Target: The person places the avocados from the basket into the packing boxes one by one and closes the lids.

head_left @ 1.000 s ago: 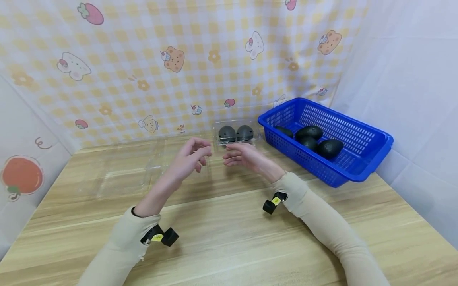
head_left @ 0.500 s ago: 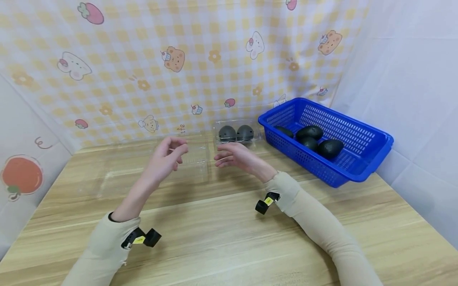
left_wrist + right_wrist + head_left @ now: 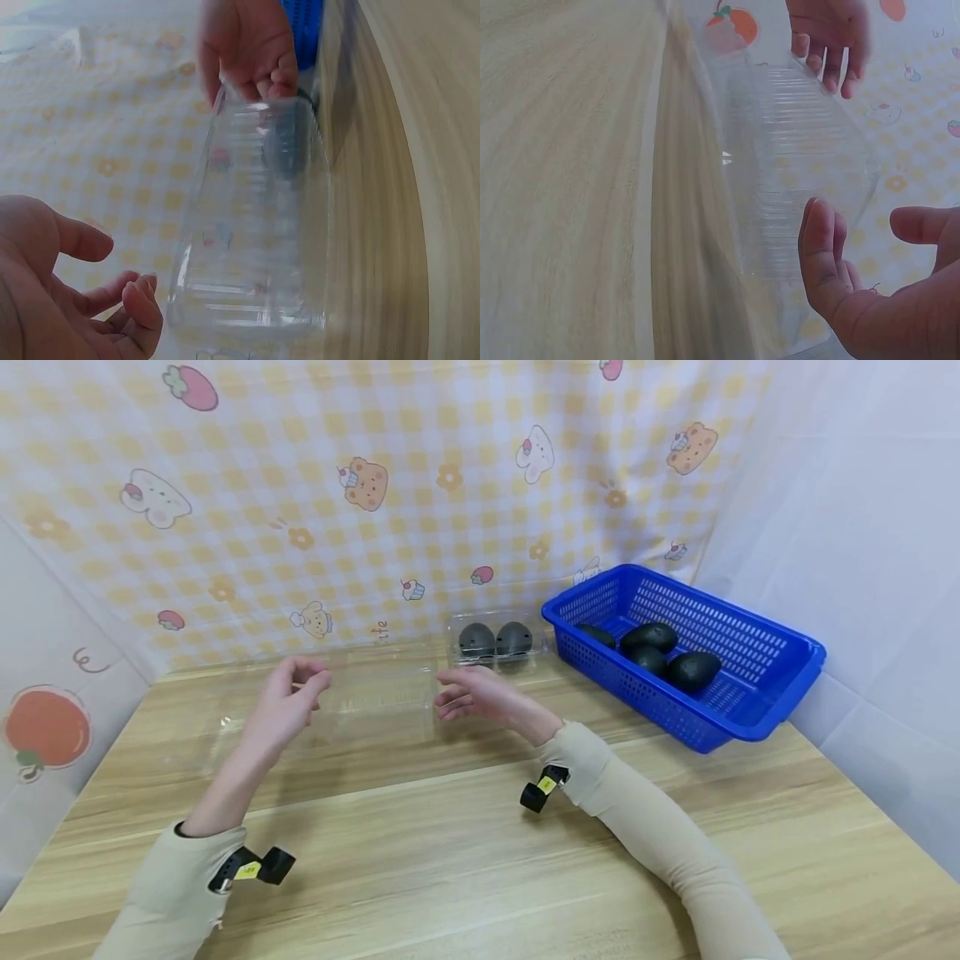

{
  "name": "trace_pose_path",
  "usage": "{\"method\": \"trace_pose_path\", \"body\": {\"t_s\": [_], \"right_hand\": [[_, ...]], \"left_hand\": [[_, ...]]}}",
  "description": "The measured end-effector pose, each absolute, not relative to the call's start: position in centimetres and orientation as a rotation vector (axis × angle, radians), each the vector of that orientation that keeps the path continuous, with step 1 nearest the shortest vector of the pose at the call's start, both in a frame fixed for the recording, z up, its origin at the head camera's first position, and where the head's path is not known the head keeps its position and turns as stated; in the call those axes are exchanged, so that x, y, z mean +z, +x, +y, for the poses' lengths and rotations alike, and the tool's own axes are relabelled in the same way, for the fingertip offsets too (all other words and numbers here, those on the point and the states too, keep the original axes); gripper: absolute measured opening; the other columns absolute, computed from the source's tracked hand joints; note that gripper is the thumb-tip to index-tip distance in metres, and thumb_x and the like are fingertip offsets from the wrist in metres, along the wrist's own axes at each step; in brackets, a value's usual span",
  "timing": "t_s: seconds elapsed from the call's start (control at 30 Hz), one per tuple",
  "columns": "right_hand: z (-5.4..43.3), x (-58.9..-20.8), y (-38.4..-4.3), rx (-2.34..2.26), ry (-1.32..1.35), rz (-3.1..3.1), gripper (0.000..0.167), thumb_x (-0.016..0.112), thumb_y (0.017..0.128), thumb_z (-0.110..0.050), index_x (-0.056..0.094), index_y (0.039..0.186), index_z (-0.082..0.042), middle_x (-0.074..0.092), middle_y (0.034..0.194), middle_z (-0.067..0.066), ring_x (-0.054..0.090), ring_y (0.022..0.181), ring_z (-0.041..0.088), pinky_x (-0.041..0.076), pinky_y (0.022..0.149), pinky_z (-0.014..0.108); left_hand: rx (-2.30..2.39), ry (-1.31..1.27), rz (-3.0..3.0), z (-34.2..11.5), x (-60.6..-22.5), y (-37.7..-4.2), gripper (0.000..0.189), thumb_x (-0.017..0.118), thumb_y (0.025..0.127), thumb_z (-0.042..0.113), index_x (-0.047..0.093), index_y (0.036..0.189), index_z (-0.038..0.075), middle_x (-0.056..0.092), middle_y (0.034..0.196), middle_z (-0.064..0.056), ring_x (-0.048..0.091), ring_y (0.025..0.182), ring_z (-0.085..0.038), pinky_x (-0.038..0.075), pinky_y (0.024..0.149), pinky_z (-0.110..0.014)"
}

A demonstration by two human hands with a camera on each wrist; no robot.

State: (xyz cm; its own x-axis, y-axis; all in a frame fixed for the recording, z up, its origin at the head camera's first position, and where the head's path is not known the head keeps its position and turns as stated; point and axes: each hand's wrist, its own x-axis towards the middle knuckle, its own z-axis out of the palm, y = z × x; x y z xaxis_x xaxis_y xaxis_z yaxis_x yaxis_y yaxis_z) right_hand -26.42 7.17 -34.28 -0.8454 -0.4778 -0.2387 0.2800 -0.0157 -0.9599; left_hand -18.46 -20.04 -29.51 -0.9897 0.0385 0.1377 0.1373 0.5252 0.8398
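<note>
My left hand [image 3: 288, 697], fingers loosely bent with nothing between them, is over the left part of the table, in front of a clear plastic clamshell container [image 3: 378, 693]. In the left wrist view the same clear container [image 3: 251, 217] lies just past its fingertips. My right hand [image 3: 483, 697] is at that container's right end, thumb apart from the bent fingers and holding nothing. Right behind this hand, a second clear clamshell [image 3: 497, 620] holds two dark avocados [image 3: 477, 642]. More clear plastic [image 3: 232, 735] lies on the left, partly hidden behind my left hand.
A blue perforated basket [image 3: 750, 693] stands at the right with several dark avocados [image 3: 692, 672] inside. A yellow-checked cloth [image 3: 450, 510] hangs along the table's back edge. White cloth [image 3: 862, 543] closes off the right side. The wooden tabletop [image 3: 465, 860] stretches toward me.
My left hand has moved left across the clear container, from near the middle to its left side. The right hand has shifted slightly left. Containers, avocados and basket stay where they were.
</note>
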Motion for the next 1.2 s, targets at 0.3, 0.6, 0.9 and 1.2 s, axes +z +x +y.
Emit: {"method": "trace_pose_path", "body": {"t_s": [0.3,0.6,0.9,1.2], "right_hand": [[6.6,-35.1,-26.4,-1.9,-0.213,1.743,0.038,0.052,0.105,-0.008,0.044,0.131,0.017,0.065,0.078,0.01,0.066,0.066,0.016,0.057,0.064,0.024],[6.0,-35.6,-26.3,-1.959,-0.179,1.796,0.026,0.056,0.098,0.007,0.043,0.12,0.009,0.064,0.073,0.01,0.064,0.061,0.014,0.056,0.059,0.022],[6.0,-36.0,-26.3,-1.891,-0.239,1.869,0.017,0.055,0.096,0.011,0.048,0.111,0.009,0.061,0.068,0.01,0.06,0.057,0.013,0.053,0.056,0.021],[7.2,-36.3,-26.3,-1.839,-0.293,1.896,0.026,0.053,0.098,0.01,0.047,0.121,0.02,0.06,0.072,0.01,0.06,0.061,0.013,0.053,0.059,0.021]], "left_hand": [[-1.304,-0.062,-2.805,-22.7,-30.2,-19.3,0.044,0.045,0.107,0.028,0.046,0.13,-0.01,0.052,0.119,-0.022,0.052,0.093,-0.025,0.047,0.066,-0.026],[-1.216,-0.079,-2.98,-23.2,-30.5,-19.7,0.046,0.046,0.106,0.024,0.045,0.132,-0.013,0.052,0.124,-0.031,0.055,0.101,-0.035,0.05,0.076,-0.038],[-0.971,-0.183,-3.072,-22.5,-31.0,-19.8,0.042,0.049,0.104,0.017,0.052,0.129,-0.016,0.058,0.122,-0.034,0.055,0.112,-0.049,0.047,0.092,-0.059],[-0.888,-0.219,-3.108,-21.8,-30.8,-19.3,0.039,0.053,0.102,0.013,0.055,0.126,-0.017,0.062,0.117,-0.032,0.058,0.108,-0.048,0.049,0.088,-0.057]]}}
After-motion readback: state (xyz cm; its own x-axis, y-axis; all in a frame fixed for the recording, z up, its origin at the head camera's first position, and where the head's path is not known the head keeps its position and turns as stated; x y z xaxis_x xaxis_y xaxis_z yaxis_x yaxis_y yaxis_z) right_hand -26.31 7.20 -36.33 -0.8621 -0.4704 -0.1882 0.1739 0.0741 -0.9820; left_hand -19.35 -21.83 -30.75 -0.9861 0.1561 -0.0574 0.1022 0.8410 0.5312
